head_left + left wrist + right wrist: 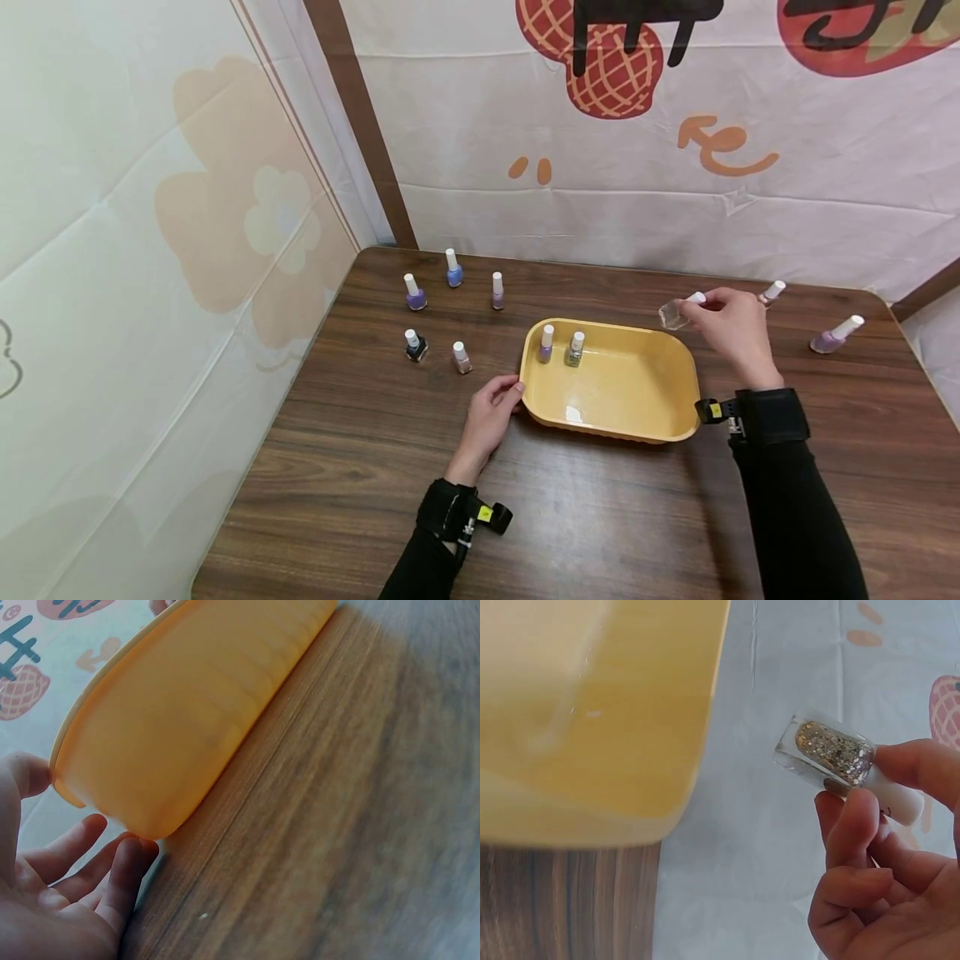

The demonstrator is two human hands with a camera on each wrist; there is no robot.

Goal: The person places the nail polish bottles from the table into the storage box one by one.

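My right hand [731, 329] pinches a nail polish bottle [832, 754] by its white cap, past the tray's right back corner. The bottle is clear glass with silver glitter inside and tilts with its base toward the tray. My left hand [487, 421] holds the left end of the yellow tray [611, 432], thumb [34, 774] at the rim and fingertips against the outer wall. Inside the tray, a purple nail polish bottle [546, 346] and a glitter nail polish bottle [575, 350] stand near the back left.
Left of the tray stand a blue bottle [453, 271], two purple bottles [416, 298] [498, 293], a dark bottle [416, 346] and a pale pink bottle [462, 358]. On the right are another bottle [772, 292], partly behind my hand, and a mauve bottle [832, 337]. A printed cloth [465, 208] hangs behind the table.
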